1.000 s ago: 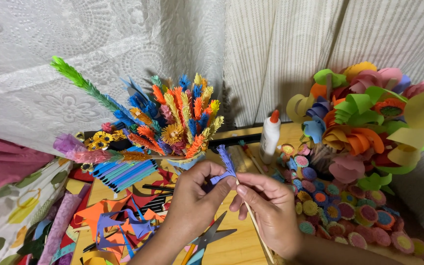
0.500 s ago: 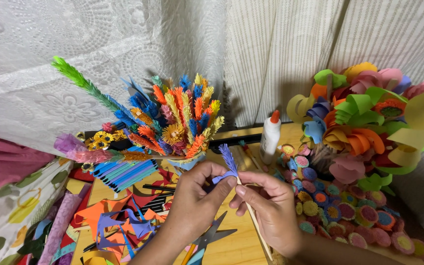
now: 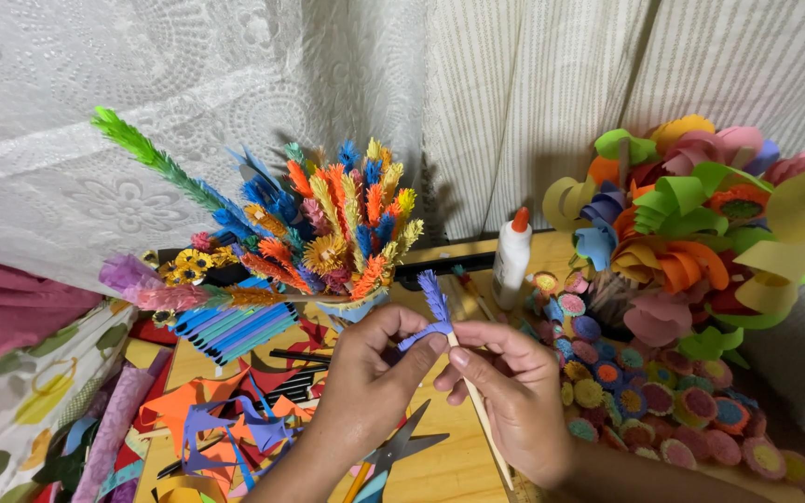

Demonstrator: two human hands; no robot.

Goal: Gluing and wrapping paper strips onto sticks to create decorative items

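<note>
1. A fringed blue paper strip [image 3: 432, 312] is seen wound on the top of a thin wooden stick [image 3: 483, 419], above the wooden board [image 3: 449, 466].
2. Its loose end is pinched by the left hand [image 3: 370, 373].
3. The stick is gripped by the right hand [image 3: 514, 396].

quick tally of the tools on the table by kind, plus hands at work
Glue bottle: 1
Scissors: 1
Wooden stick, held by the right hand: 1
Purple fringed paper strip, pinched by the left hand: 1
Hands: 2
Total: 6
</note>
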